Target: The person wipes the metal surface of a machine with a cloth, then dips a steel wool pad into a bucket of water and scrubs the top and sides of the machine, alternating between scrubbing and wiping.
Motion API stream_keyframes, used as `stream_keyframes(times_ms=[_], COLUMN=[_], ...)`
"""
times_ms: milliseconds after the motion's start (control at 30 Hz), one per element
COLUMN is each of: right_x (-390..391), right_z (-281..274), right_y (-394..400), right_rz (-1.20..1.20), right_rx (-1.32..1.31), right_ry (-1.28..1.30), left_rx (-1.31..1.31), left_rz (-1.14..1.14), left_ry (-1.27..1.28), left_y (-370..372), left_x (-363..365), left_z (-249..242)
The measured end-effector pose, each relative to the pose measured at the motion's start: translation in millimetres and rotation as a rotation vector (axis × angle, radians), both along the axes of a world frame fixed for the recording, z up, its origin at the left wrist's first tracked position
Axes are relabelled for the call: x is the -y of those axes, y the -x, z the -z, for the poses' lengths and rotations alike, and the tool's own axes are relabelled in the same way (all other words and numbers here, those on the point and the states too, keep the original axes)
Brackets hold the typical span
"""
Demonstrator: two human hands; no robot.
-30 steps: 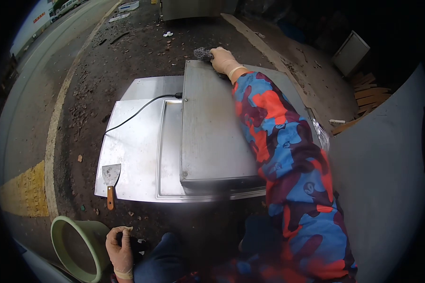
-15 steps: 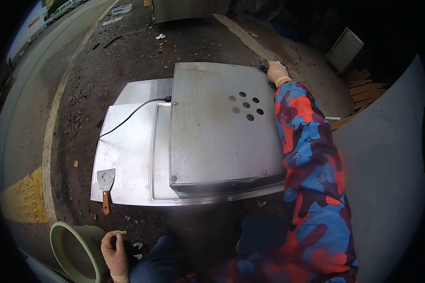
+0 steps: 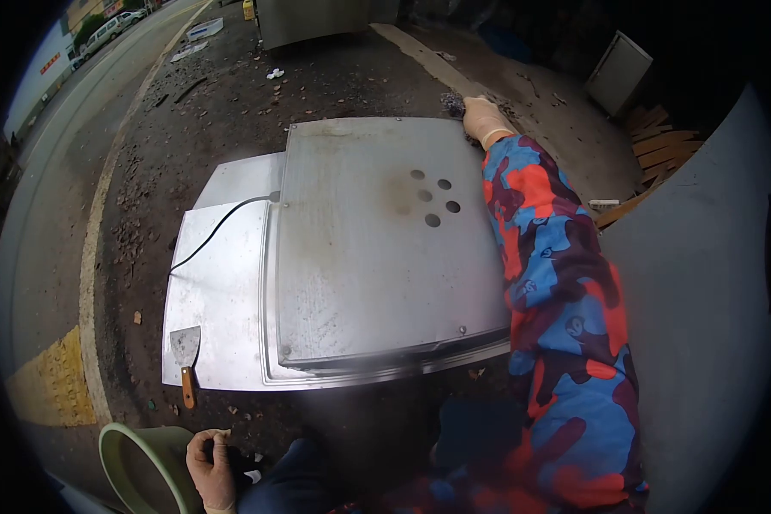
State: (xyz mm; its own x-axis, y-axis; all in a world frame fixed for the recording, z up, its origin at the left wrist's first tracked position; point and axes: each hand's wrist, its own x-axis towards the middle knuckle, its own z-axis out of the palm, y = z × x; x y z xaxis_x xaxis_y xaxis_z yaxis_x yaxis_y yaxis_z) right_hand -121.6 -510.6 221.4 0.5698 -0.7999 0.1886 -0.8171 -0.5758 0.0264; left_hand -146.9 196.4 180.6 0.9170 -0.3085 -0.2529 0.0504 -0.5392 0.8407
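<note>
A person in a blue, red and maroon camouflage sleeve (image 3: 565,334) leaned over a grey metal box (image 3: 351,274) outdoors. The right hand (image 3: 486,118), in a thin pale glove, reached to the box's far right corner, its fingers closed around a dark wiry scouring pad (image 3: 453,105), which showed just past the edge. The box lay on a shiny metal panel (image 3: 214,291), its broad face up, with a cluster of round holes (image 3: 433,220) right of the middle and brownish stains near them. A black cord (image 3: 214,236) ran from the box's left side across the panel. Near the panel's front left corner lay a scraper (image 3: 186,343), its wooden handle overhanging the edge. Low on the left, the gloved left hand (image 3: 212,471) was curled near the person's knee, beside a pale green bucket (image 3: 137,431); I could not tell whether it gripped anything.
</note>
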Motion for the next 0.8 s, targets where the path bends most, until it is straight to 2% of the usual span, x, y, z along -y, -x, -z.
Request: stream_keyframes(times_ms=[167, 267, 333, 467, 567, 633, 800], right_x=[32, 44, 51, -32, -72, -73, -8], right_z=[3, 6, 10, -15, -21, -21, -4], right_y=[9, 24, 52, 128, 158, 151, 63], right_rz=[0.151, 0.108, 0.041, -0.143, -0.253, -0.278, -0.29], right_rx=[0.059, 0.002, -0.016, -0.058, -0.111, -0.129, -0.135], right_ry=[-0.043, -0.097, -0.122, -0.107, -0.053, -0.032, 0.089], left_rx=[0.018, 0.05, -0.037, -0.024, 0.104, -0.077, 0.036], left_rz=[0.008, 0.047, -0.015, 0.04, 0.094, 0.011, 0.053], left_ry=[-0.011, 0.032, 0.061, 0.115, 0.103, 0.14, 0.02], left_y=[1, -2, -3, -7, -5, -6, -3], left_x=[4, -7, -17, -24, -26, -28, -16], left_z=[-5, 0, 7, 11, 10, 6, -7])
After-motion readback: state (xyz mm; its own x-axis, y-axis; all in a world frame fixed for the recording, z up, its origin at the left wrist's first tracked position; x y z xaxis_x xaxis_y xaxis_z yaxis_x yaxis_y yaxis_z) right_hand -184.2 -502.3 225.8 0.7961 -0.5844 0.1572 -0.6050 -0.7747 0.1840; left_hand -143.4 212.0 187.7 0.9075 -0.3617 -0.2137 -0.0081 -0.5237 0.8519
